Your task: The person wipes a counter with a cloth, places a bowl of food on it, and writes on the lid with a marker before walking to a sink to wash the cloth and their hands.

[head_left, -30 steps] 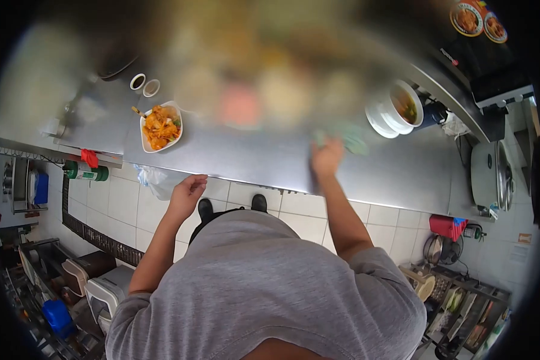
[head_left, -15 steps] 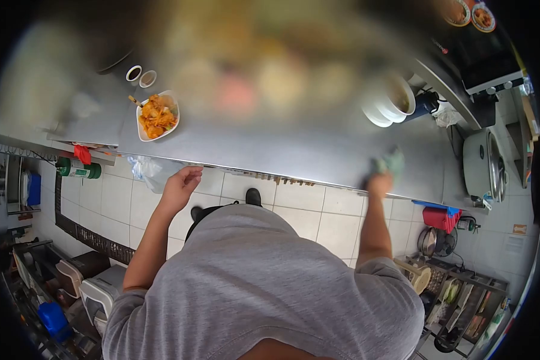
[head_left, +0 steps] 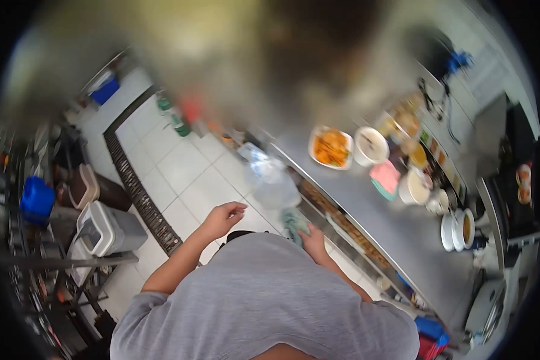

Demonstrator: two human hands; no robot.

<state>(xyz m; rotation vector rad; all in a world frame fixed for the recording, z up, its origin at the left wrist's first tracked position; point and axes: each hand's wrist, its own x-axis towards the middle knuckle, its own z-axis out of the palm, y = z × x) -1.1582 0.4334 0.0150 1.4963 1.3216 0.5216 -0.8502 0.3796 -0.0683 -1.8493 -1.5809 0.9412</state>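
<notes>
My right hand [head_left: 314,239] grips a greenish cloth [head_left: 293,224] in front of my body, off the counter. The cloth hangs loosely from the fingers. My left hand [head_left: 227,217] is held in the air over the tiled floor with loosely bent fingers and nothing in it. Beyond both hands, a clear plastic bag [head_left: 276,189] hangs by the counter's edge. On the steel counter [head_left: 366,201] stands a white bowl of orange-coated food [head_left: 331,148], with a white tub [head_left: 371,146] beside it.
A pink and green cloth [head_left: 385,178], a white container [head_left: 413,187] and stacked white bowls [head_left: 456,230] stand farther along the counter. To the left are a grey bin [head_left: 117,231], a blue jug [head_left: 37,201] and a dark floor grate [head_left: 137,192]. The top of the view is blurred.
My view has turned left. My right hand has come off the counter with the cloth and is now close to my left hand, which stays raised with nothing in it.
</notes>
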